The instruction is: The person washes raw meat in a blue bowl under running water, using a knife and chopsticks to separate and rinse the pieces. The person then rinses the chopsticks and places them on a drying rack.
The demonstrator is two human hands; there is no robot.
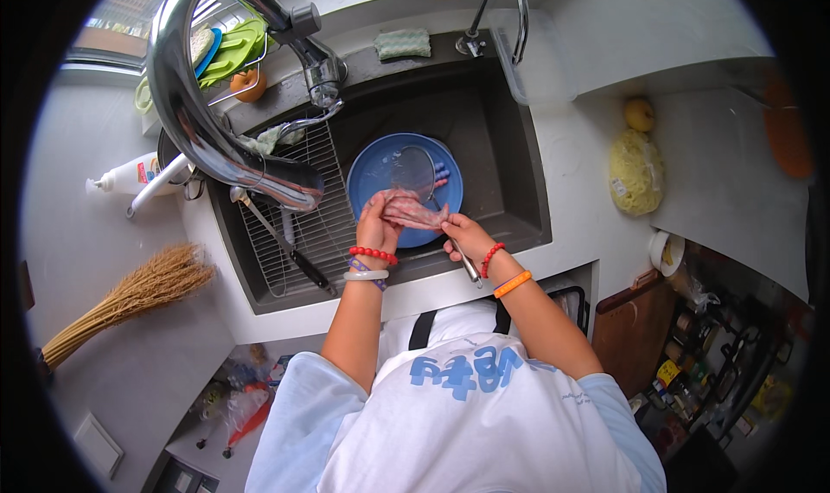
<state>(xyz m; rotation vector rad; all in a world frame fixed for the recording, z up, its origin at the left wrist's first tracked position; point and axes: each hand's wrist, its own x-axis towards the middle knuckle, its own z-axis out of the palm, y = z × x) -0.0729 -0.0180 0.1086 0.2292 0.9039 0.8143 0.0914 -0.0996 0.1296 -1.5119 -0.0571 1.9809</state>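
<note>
A wet pink patterned cloth (pixel 410 209) stretches between my two hands over a round blue basin (pixel 373 162) in the dark sink (pixel 512 168). My left hand (pixel 379 226) holds the cloth's left part. With its fingertips my right hand (pixel 465 240) pinches the cloth's right end, and the metal handle (pixel 465 259) of a ladle or strainer passes under or through that hand; its grip on the handle is partly hidden. The tool's round head (pixel 414 168) lies in the basin, beside small purple and pink pieces (pixel 441 175).
A large chrome faucet (pixel 194 104) arches over the sink's left side, above a wire rack (pixel 311 168) bearing a black-handled utensil (pixel 305 263). A thin curved tap (pixel 515 13) and a folded cloth (pixel 402 44) are at the back. A dried-grass broom (pixel 142 285) lies left; a bagged yellow-green item (pixel 637 172) lies right.
</note>
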